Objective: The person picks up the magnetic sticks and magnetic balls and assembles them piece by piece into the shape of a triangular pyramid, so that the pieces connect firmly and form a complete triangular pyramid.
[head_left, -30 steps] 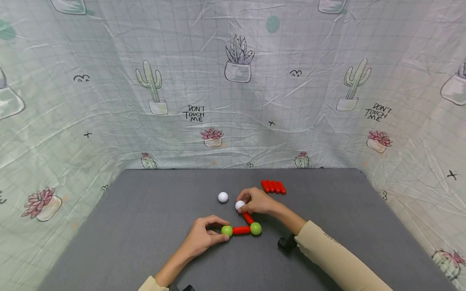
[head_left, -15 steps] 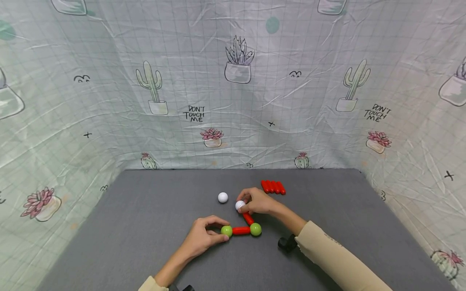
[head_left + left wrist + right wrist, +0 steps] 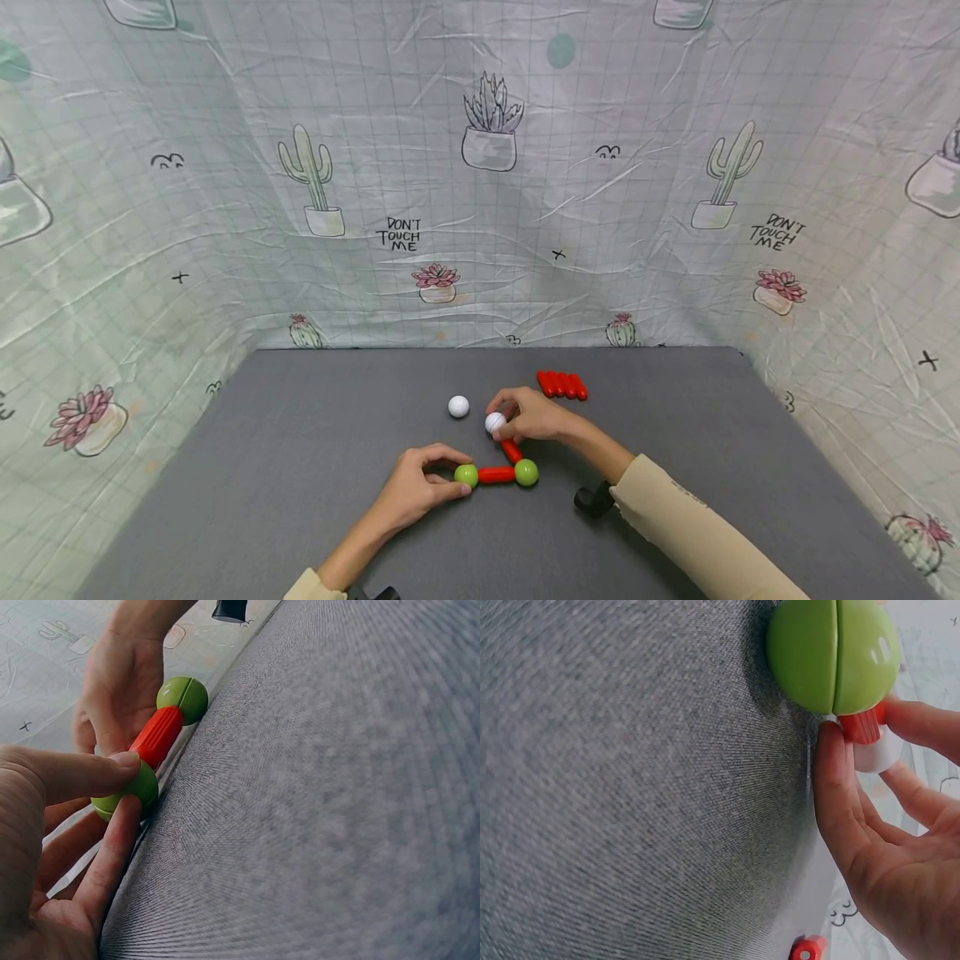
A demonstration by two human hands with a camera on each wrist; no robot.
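My left hand (image 3: 420, 485) pinches a green ball (image 3: 467, 476) between thumb and fingers. A red ridged rod (image 3: 497, 475) joins that ball to a second green ball (image 3: 527, 472) on its right. From the second ball another red rod (image 3: 512, 451) slants up and left to a white ball (image 3: 494, 422). Thumb and fingers of my right hand (image 3: 528, 414) hold this white ball at the rod's end. In the right wrist view the green ball (image 3: 832, 656) stands in front, with the rod (image 3: 860, 727) and part of the white ball (image 3: 877, 752) beyond it.
Behind the joined pieces, a loose white ball (image 3: 458, 407) rests on the grey table (image 3: 337, 433). Several red rods (image 3: 562, 385) lie side by side at the back, past the right hand. A cactus-print sheet (image 3: 555, 200) hangs around the table's back and sides.
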